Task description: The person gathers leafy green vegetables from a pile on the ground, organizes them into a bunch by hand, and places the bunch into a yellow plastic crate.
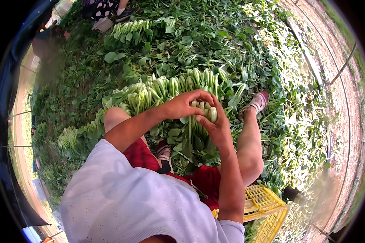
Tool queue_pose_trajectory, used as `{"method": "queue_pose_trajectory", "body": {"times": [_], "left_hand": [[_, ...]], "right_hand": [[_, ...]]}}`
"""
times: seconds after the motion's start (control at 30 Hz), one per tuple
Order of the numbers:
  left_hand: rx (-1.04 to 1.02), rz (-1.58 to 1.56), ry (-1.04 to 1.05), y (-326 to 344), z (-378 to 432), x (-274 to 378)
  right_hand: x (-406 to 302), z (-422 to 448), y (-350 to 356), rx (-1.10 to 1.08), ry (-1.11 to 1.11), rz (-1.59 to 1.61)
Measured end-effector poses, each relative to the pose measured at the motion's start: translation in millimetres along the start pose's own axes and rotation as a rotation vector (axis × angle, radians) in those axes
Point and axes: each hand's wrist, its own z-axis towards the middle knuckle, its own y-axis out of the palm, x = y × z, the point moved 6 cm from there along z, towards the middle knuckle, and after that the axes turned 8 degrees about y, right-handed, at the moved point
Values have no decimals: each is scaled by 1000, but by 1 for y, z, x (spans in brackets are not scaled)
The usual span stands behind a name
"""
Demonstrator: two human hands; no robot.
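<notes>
Both hands close around a bunch of leafy greens with pale stalks point(213, 114), bases up and leaves hanging down between my knees. My left hand point(188, 104) comes from the left side of the picture, its fingers over the far side of the bunch. My right hand point(216, 120) grips the bunch from the right, thumb across the near side. Just beyond the hands lies a long row of cut greens point(161, 86), their pale stalk ends up. The row runs on towards the lower left, past my knee.
A yellow plastic crate point(264, 206) is under and behind me at the lower right. Loose leaves point(194, 45) cover the ground. Another row of greens point(132, 29) lies farther off, near another person's shoe point(126, 13). A pale board point(305, 54) edges the bed at right.
</notes>
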Motion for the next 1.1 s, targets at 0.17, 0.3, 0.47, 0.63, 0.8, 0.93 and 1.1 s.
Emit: {"method": "queue_pose_trajectory", "body": {"times": [0.17, 0.3, 0.47, 0.63, 0.8, 0.93, 1.1], "left_hand": [[165, -303, -144, 2, -25, -28], [235, 112, -82, -9, -21, -10], [337, -50, -88, 8, -6, -5], [378, -642, 65, 20, -3, -10], [446, -578, 71, 24, -11, -16], [439, -394, -67, 24, -13, -13], [429, -272, -45, 18, -19, -8]], "right_hand": [[10, -4, -4, 60, 55, -274], [9, -7, -11, 183, 119, -202], [-3, -4, -10, 176, -46, 7], [-11, -5, -14, 212, -57, 42], [-8, -10, -24, 276, 20, -101], [-4, -13, -31, 322, 6, -71], [0, -9, -16, 192, 100, 203]]}}
